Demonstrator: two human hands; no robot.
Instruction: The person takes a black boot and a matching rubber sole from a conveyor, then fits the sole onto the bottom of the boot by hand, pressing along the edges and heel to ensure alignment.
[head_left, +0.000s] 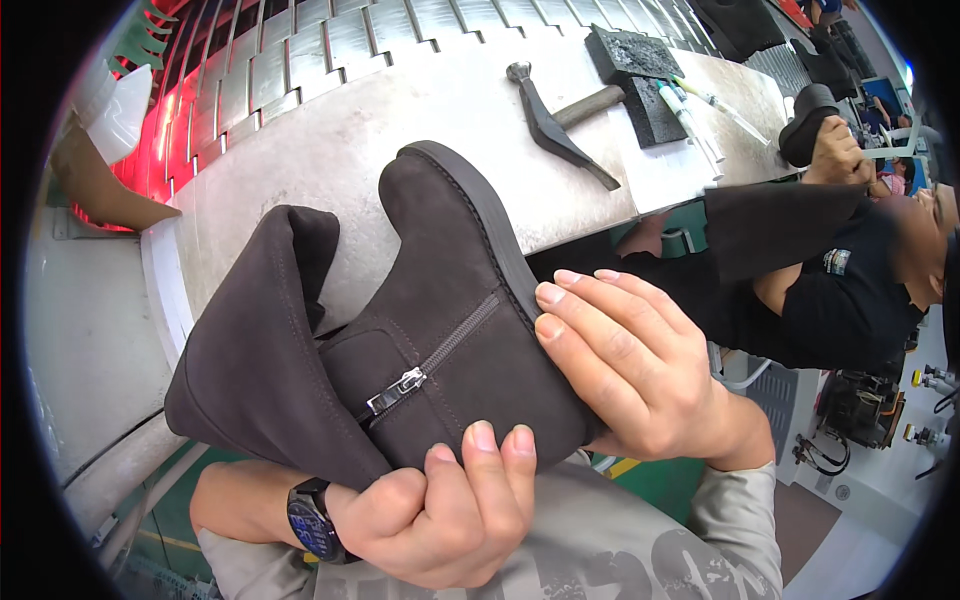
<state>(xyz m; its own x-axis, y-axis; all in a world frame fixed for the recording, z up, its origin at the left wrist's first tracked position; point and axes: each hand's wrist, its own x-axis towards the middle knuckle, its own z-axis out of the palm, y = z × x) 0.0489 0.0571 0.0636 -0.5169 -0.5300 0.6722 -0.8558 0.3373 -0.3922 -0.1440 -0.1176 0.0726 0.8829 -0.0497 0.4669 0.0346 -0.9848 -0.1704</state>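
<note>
A dark brown suede ankle boot [455,270] lies on its side in front of me, toe pointing away and its tall shaft [265,350] folded over at the left. On its side, a short metal zipper [435,360] runs toward the sole, with a silver pull near the fold. My left hand [440,520], a watch on its wrist, is closed on the near edge of the boot, fingertips curled onto the suede. Along the sole at the heel, my right hand [640,370] grips the boot from the right; its thumb is hidden.
A hammer [560,125] lies on the pale worktable [330,140], beside black blocks [640,75] and several pens [695,120]. Metal conveyor slats [370,30] run behind, with red light at the left. At the right, another person holds a dark boot [805,125].
</note>
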